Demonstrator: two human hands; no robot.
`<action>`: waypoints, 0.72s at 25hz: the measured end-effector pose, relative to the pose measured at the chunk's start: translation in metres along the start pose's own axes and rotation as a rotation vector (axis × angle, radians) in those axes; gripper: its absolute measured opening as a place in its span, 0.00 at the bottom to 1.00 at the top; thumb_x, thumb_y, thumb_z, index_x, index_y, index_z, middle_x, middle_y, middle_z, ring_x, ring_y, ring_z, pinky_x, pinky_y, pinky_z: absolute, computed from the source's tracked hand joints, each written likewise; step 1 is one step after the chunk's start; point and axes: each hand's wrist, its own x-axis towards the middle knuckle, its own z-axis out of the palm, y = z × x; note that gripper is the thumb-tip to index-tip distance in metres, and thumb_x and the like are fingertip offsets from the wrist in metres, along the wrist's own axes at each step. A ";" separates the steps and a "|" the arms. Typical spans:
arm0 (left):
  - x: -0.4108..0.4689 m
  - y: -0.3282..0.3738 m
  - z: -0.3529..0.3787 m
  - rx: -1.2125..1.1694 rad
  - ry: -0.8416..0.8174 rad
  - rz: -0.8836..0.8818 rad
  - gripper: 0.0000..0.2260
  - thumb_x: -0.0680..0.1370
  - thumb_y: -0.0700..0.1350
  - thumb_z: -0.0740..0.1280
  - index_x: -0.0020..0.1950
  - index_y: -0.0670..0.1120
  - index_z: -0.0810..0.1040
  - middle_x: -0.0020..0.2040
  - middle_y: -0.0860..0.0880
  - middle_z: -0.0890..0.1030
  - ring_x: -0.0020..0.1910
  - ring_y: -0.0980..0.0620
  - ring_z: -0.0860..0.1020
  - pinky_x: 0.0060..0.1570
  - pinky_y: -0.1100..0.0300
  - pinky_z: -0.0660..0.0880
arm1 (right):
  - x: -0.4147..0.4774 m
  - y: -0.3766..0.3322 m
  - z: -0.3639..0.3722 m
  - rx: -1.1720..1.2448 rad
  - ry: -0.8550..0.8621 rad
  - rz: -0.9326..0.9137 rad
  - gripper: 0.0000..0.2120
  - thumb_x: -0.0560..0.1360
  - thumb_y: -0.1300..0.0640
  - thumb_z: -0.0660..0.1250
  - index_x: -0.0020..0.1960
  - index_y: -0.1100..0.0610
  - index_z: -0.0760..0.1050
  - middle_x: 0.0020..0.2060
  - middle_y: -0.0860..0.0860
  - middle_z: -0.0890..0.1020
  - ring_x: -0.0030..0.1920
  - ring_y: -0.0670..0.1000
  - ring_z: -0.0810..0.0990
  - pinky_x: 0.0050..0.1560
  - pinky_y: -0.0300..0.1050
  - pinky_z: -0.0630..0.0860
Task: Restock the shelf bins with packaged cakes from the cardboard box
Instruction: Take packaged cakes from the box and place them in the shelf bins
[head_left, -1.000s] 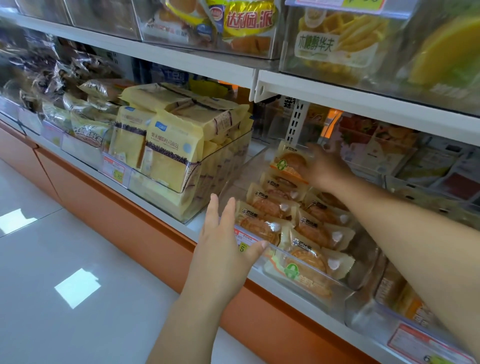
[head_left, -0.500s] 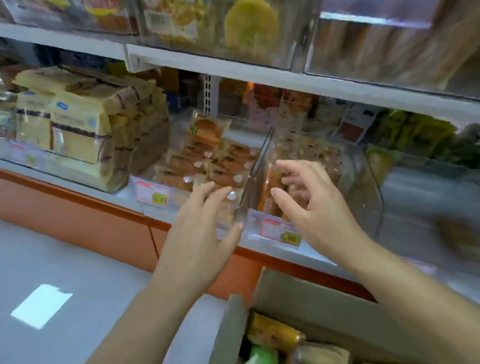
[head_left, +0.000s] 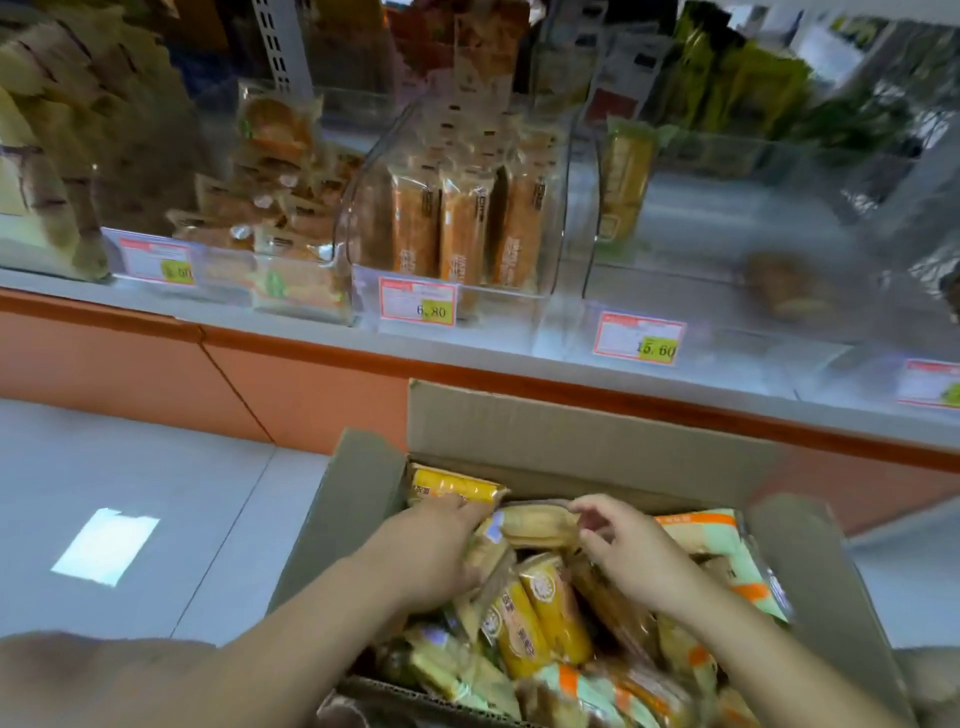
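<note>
cardboard box (head_left: 587, 436) | left hand (head_left: 434, 551): fingers straight, together, touching yellow cake pack (head_left: 452, 486), far-left corner | right hand (head_left: 631, 553): fingers pinching pale cake pack (head_left: 535, 525)

L hand (head_left: 436, 551): palm down, fingers straight, reaching fwd. R hand (head_left: 631, 558): fingers curled, grip unclear.

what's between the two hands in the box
In the head view, a pale packaged cake lies between the left hand and right hand.
</note>
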 end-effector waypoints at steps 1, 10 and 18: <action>0.003 0.001 0.008 0.008 -0.033 -0.021 0.32 0.76 0.55 0.67 0.78 0.55 0.59 0.73 0.48 0.67 0.71 0.47 0.68 0.67 0.53 0.68 | 0.001 0.012 0.005 -0.065 -0.073 0.049 0.14 0.78 0.58 0.63 0.62 0.45 0.73 0.58 0.49 0.78 0.55 0.47 0.78 0.58 0.38 0.72; 0.023 0.002 0.022 0.127 -0.157 -0.035 0.31 0.76 0.58 0.65 0.76 0.52 0.61 0.71 0.48 0.69 0.69 0.46 0.69 0.65 0.51 0.69 | 0.008 0.045 -0.025 -0.815 -0.031 0.266 0.24 0.76 0.54 0.61 0.71 0.47 0.63 0.65 0.50 0.70 0.67 0.55 0.64 0.62 0.52 0.64; 0.029 0.009 0.017 -0.092 -0.021 0.050 0.35 0.76 0.57 0.68 0.79 0.54 0.56 0.76 0.50 0.63 0.73 0.48 0.65 0.69 0.54 0.67 | 0.013 0.036 -0.052 -0.518 -0.005 0.147 0.18 0.73 0.52 0.70 0.62 0.46 0.73 0.57 0.46 0.76 0.60 0.51 0.73 0.60 0.48 0.70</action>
